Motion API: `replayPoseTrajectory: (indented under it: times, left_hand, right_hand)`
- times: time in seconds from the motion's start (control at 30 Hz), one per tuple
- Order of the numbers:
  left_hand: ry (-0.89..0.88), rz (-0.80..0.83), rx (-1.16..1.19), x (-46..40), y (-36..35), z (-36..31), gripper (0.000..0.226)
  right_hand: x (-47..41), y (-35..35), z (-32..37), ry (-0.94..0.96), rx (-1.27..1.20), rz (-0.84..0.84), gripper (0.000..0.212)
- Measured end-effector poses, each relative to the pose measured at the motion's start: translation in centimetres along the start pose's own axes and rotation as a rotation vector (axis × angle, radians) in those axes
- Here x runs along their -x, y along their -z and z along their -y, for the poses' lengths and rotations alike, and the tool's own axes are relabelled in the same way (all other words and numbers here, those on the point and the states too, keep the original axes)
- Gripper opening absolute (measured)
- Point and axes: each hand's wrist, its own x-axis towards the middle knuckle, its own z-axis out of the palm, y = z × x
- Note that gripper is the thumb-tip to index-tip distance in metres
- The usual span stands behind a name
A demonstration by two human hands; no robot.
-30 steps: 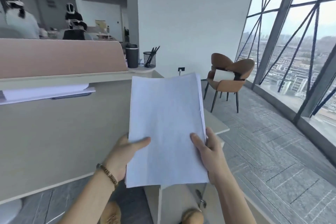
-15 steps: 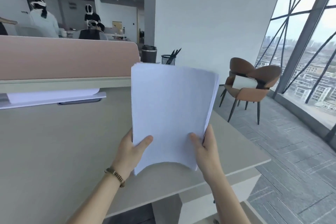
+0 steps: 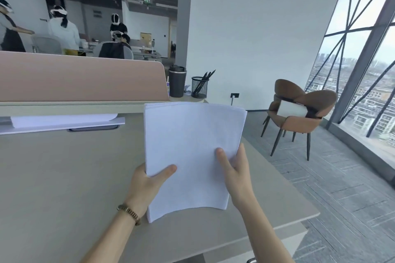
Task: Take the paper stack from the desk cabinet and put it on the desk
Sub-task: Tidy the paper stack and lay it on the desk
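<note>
Two bare hands gripping a white paper stack (image 3: 192,151) above a beige desk (image 3: 64,177): left hand (image 3: 147,186) pinching the left edge, right hand (image 3: 237,175) the right, thumbs on top, near edge bowed. Beyond, a pink divider panel (image 3: 81,77), dark tumbler (image 3: 177,81), mesh pen cup (image 3: 199,87).

Left hand (image 3: 147,183) and right hand (image 3: 236,175) grip the paper stack (image 3: 190,145) above the desk (image 3: 64,177).
</note>
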Motion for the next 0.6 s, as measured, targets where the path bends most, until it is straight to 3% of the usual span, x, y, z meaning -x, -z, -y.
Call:
replayPoseTrajectory:
  times: [0.2, 0.37, 0.6]
  left_hand:
    - [0.032, -0.031, -0.049, -1.3, -0.4, 1.6, 0.016]
    - [0.091, 0.005, -0.060, 0.2, -0.8, 3.5, 0.013]
    - [0.122, -0.024, -0.095, -0.1, -0.9, 3.8, 0.010]
  right_hand:
    - [-1.1, 0.1, -1.8, 0.044, -0.065, 0.023, 0.009]
    - [-0.3, 0.1, -4.8, -0.029, -0.089, 0.054, 0.019]
    - [-0.2, 0.2, -7.2, -0.151, -0.047, 0.083, 0.016]
